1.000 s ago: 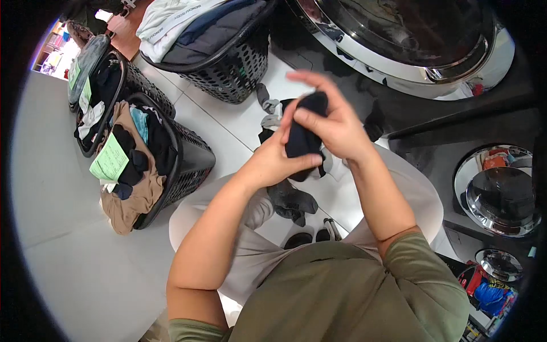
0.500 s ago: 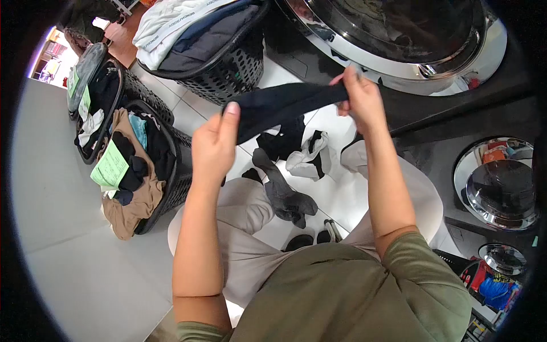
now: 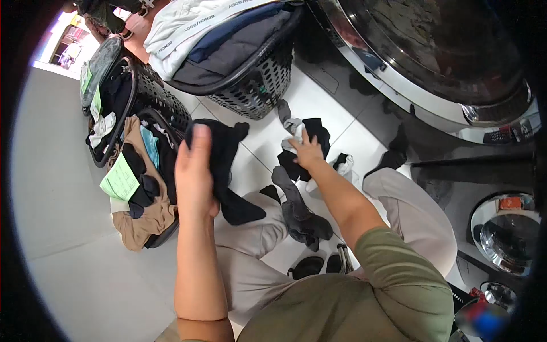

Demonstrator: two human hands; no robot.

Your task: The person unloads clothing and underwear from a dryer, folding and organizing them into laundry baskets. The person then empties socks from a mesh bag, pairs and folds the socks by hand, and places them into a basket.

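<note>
My left hand (image 3: 196, 174) is closed on a black sock (image 3: 225, 162), which hangs loosely beside it above my left knee. Down at the floor pile, my right hand (image 3: 307, 151) reaches onto black and white-grey socks (image 3: 316, 131), its fingers spread and touching the cloth. Whether it grips any of them cannot be made out. Dark grey socks (image 3: 296, 208) lie nearer to me on the white tiles, between my knees. A white and black piece (image 3: 343, 164) lies to the right of my right hand.
A black basket (image 3: 256, 85) of folded clothes stands ahead. Two more laundry baskets stand at the left, the nearer one holding brown clothing (image 3: 151, 214) and a green paper (image 3: 119, 178). Front-loading machines with a large round door (image 3: 433, 68) line the right. Dark footwear (image 3: 307, 267) is near me.
My right hand has let go of the black sock and moved down to the floor pile. My left hand has shifted left with the sock, which was stretched between both hands and now hangs. The view has shifted.
</note>
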